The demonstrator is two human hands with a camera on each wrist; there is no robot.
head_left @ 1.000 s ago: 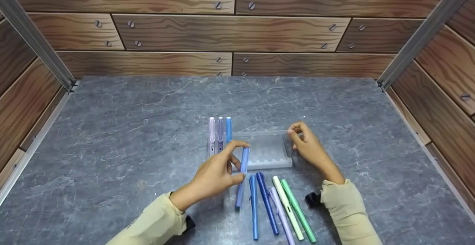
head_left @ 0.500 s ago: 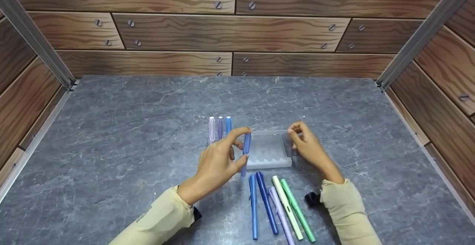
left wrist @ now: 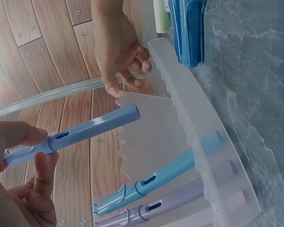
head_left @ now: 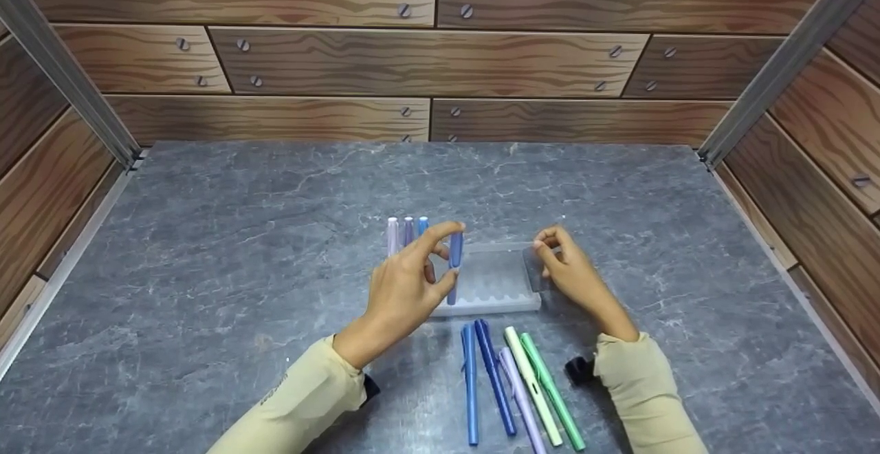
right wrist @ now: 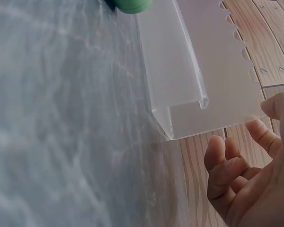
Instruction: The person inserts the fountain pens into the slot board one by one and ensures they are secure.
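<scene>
My left hand (head_left: 405, 296) pinches a periwinkle-blue pen (head_left: 456, 251) between thumb and fingers. In the left wrist view that pen (left wrist: 92, 130) is held in the air beside a frosted clear pen stand (left wrist: 180, 94) with notched edges. Three capped pens lean in the stand's left end: a pale lilac pen (head_left: 392, 235), a purple pen (left wrist: 180, 194) and a light blue pen (left wrist: 168, 168). My right hand (head_left: 574, 275) pinches the stand's upper right corner; the right wrist view shows thumb and forefinger at the edge of its back panel (right wrist: 222, 85).
In front of the stand lie a blue pen (head_left: 471, 385), a dark blue pen (head_left: 496, 378), a lilac pen (head_left: 522, 399), a pale green pen (head_left: 533, 385) and a green pen (head_left: 552, 391). Wood-patterned walls (head_left: 426, 62) enclose the grey marbled table (head_left: 275, 234).
My left hand has carried the periwinkle-blue pen up and away from me, from in front of the stand to over it. The right hand has stayed at the stand's corner.
</scene>
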